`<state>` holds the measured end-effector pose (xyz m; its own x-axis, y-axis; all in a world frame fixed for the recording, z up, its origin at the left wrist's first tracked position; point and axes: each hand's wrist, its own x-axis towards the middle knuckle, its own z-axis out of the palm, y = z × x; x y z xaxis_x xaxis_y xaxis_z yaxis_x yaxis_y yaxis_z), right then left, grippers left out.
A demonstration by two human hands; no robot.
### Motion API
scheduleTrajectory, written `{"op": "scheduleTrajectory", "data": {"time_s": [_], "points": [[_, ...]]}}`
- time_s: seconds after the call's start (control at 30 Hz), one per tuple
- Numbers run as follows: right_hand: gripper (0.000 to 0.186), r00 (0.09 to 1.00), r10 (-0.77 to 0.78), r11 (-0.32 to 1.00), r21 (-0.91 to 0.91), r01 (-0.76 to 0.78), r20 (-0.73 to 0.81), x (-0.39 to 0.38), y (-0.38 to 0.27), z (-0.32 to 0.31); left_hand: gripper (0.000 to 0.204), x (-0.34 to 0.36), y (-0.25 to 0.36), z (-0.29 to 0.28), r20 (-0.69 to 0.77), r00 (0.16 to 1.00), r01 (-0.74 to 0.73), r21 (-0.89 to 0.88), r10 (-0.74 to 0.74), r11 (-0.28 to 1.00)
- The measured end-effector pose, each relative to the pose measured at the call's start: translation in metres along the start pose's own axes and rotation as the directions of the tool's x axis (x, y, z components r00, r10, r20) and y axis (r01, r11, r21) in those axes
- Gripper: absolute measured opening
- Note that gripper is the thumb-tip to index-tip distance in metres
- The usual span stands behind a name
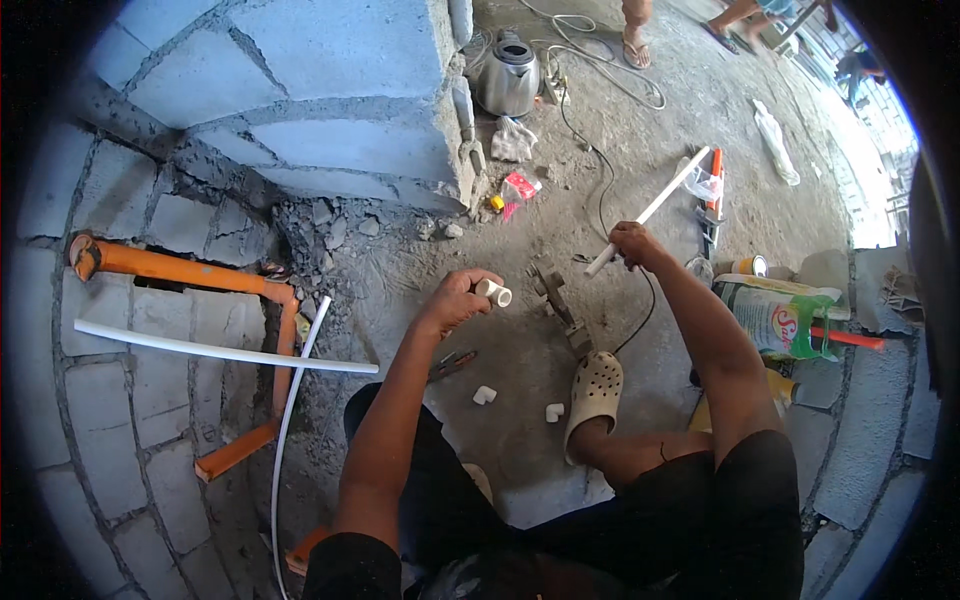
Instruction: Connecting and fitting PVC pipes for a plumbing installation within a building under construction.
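My left hand (458,303) is closed around a white plastic pipe fitting (495,293) with a round open end facing out; it looks like a tee. Farther right, my right hand (636,246) grips a short straight white plastic pipe (675,192) near its lower end. The pipe slants up and away to the right, apart from the fitting. On the ground between my feet lie two white elbow fittings, one elbow (484,395) on the left and another elbow (554,412) beside my beige clog (597,390). A dusty power tool (553,297), its kind unclear, rests beyond the clog.
Orange pipes (180,268) and long white pipes (225,347) run along the left block wall. A steel kettle (508,78) stands by the wall corner. Cords (600,160) cross the dirt floor. At right are an orange-handled saw (715,190) and a green-white sack (780,318). Other people's feet (637,48) show behind.
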<state>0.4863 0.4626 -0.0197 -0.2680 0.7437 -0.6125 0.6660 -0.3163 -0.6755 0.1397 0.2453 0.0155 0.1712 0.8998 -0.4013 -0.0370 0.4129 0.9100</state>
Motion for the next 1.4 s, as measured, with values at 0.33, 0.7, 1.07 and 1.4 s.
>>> {"op": "scheduleTrajectory", "data": {"time_s": [0.33,0.7,1.07,1.4], "points": [[0.022,1.000,0.008,1.000,0.016,-0.008,-0.009,-0.007,-0.006,-0.001,0.032,0.009,-0.015,0.005,-0.167,0.968,-0.106,0.403,0.187,0.909],[0.023,0.995,-0.043,0.899,0.431,0.079,-0.092,-0.002,-0.028,0.021,0.024,0.029,-0.013,0.041,-0.354,0.909,0.100,0.697,0.219,0.710],[0.027,0.979,-0.063,0.926,0.355,0.130,-0.195,-0.003,-0.037,0.039,0.024,0.035,-0.014,0.048,-0.342,0.909,0.078,0.699,0.237,0.710],[0.027,0.981,-0.059,0.933,0.340,0.121,-0.188,-0.013,-0.044,0.052,0.021,0.033,-0.006,0.050,-0.337,0.922,0.114,0.706,0.189,0.699]]}}
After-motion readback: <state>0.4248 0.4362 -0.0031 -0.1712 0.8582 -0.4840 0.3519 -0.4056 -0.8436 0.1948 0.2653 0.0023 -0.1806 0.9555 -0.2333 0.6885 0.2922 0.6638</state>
